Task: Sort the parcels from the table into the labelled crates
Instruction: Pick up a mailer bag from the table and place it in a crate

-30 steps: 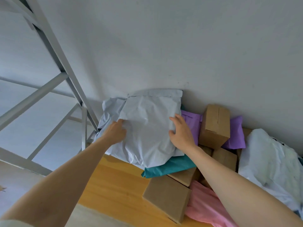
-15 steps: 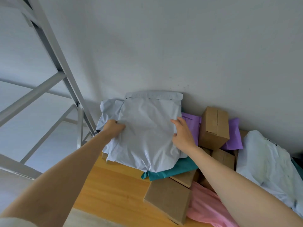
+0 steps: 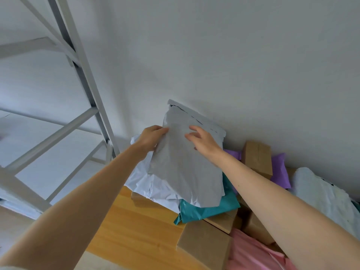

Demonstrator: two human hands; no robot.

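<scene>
So, starting at the left: a grey metal shelving frame [image 3: 81, 75] with slanted braces stands against the white wall [image 3: 214, 55], just beside the end of the wooden table [image 3: 136, 230].

Next comes the left hand [image 3: 152, 136]. It's curled onto the left edge of a big grey mailer bag [image 3: 187, 162], thumb on the front and the other fingers tucked behind it. The bag is tipped up on end at the back of the table. Its folded top flap leans on the wall, and its bottom lies across the heap of parcels. Under it on the left there's a crumpled pale blue-white mailer [image 3: 148, 184], and a teal mailer [image 3: 210, 209] pokes out below its lower edge.

The right hand [image 3: 202, 139] is at the front face of the grey bag near the top, fingers spread and loosely bent, not gripping anything. I can't tell if the fingertips actually touch the plastic.

Further right, a small cardboard box [image 3: 257, 158] stands on end by the wall with a purple mailer [image 3: 280, 170] right behind it. More flat brown boxes [image 3: 204, 242] sit lower down, next to a pink mailer [image 3: 251, 252]. At the far right there's a lumpy white bag [image 3: 321, 191].
</scene>
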